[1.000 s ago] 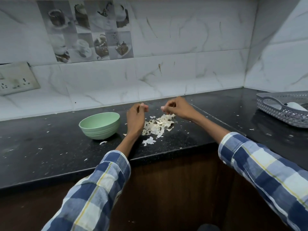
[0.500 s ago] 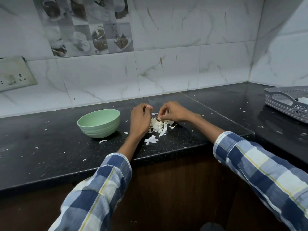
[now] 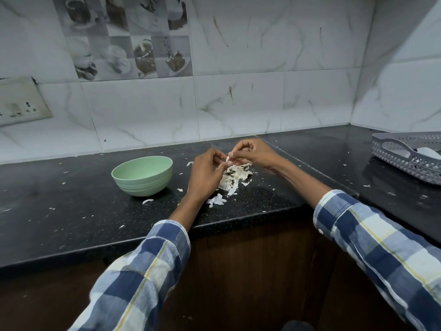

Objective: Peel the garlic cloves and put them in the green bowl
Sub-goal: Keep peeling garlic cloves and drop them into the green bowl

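Note:
A pale garlic clove (image 3: 228, 159) sits pinched between the fingertips of my left hand (image 3: 206, 174) and my right hand (image 3: 254, 154), both raised a little above a heap of white garlic skins (image 3: 232, 179) on the black counter. The green bowl (image 3: 142, 175) stands upright just left of my left hand; its inside is hidden from this angle. Most of the clove is covered by my fingers.
Loose skin flakes (image 3: 216, 200) lie scattered over the black counter (image 3: 71, 211), whose front edge runs just below my wrists. A grey perforated basket (image 3: 410, 158) stands at the far right. A wall socket plate (image 3: 21, 101) sits on the marble tiles at left.
My two hands, apart a second ago, have come together over the skin heap. The right hand dipped to the heap and now both pinch a clove between them.

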Demonstrator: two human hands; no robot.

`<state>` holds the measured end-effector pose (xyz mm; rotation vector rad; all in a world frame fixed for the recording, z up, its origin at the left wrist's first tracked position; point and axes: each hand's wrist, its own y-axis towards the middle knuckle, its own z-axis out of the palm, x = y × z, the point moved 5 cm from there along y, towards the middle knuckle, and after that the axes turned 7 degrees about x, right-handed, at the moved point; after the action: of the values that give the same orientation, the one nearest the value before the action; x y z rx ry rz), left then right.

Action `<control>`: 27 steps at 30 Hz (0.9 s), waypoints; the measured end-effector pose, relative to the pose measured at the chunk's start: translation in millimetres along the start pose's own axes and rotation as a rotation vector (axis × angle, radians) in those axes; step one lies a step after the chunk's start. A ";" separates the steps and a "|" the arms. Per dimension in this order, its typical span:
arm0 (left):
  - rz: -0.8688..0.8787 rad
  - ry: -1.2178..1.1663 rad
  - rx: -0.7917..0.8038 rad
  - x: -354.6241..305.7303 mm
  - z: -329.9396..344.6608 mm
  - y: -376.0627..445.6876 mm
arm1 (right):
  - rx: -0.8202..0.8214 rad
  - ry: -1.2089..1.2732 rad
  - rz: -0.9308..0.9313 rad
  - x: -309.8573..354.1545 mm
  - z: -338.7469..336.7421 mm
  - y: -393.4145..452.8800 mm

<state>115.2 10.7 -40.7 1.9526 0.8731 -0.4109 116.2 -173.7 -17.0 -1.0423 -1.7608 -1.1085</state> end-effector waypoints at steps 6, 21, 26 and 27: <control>0.034 0.032 -0.042 -7.2 -4.3 -2.8 | 0.056 -0.150 0.002 11.7 1.1 -2.8; 0.022 0.153 -0.023 -5.6 -2.5 -4.6 | 0.074 -1.036 0.194 7.2 -33.8 -17.8; 0.009 0.155 -0.009 -4.6 -1.7 -4.7 | 0.030 -1.077 0.202 19.0 -37.1 -14.6; 0.008 0.156 -0.008 -4.3 -1.6 -5.1 | -0.007 -1.084 0.187 28.2 -40.3 -11.6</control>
<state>108.5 11.9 -40.5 1.9997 0.9640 -0.2524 103.4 -208.3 17.6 -1.9856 -2.3559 -0.3982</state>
